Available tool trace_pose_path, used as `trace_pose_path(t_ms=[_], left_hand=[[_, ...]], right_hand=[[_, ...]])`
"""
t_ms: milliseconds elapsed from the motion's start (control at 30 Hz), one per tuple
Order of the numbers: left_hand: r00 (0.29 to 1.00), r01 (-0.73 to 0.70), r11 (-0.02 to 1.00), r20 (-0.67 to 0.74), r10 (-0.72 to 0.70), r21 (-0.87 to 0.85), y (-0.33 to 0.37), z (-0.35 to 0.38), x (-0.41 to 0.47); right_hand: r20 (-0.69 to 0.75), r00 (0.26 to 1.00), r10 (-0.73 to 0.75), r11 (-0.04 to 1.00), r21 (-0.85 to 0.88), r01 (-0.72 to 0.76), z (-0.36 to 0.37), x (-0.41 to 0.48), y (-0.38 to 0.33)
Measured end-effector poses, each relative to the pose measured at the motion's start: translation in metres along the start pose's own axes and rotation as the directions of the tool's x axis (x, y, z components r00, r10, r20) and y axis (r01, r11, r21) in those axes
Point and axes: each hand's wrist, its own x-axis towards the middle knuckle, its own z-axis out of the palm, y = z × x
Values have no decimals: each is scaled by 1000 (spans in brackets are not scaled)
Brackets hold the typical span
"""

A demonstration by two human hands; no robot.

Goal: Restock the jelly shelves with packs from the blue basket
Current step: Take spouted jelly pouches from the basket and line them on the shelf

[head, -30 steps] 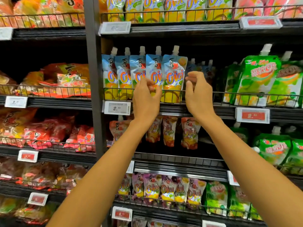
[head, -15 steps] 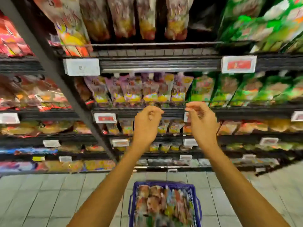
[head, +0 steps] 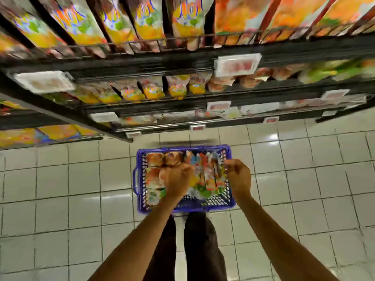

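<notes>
Blue basket [head: 183, 208]: on the tiled floor [head: 60, 179] at the person's feet, crammed with jelly packs [head: 209, 175].
Hands: left hand [head: 176, 180] curled over the middle packs, right hand [head: 237, 177] at the right-hand row. Blur hides whether either grips one.
Step in hand: picking packs. Best to pinch one top and lift straight up.
Change: half a second ago both hands were at shelf height.
Jelly shelves [head: 142, 64]: above, well stocked.

head view | faces steeply down | basket [head: 183, 206] near | shelves [head: 182, 61] above
</notes>
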Motion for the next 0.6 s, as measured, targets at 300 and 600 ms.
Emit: trace_pose_path(t_ms=[300,600], left_hand=[[991,133,978,5,-135,163,-133,114,107],[987,156,884,-41,-154,441,-169,165,159]], right_hand=[[-17,983,181,918,-355,-175,47,134,166],[-32,985,169,825,-542,-160,85,179,223]])
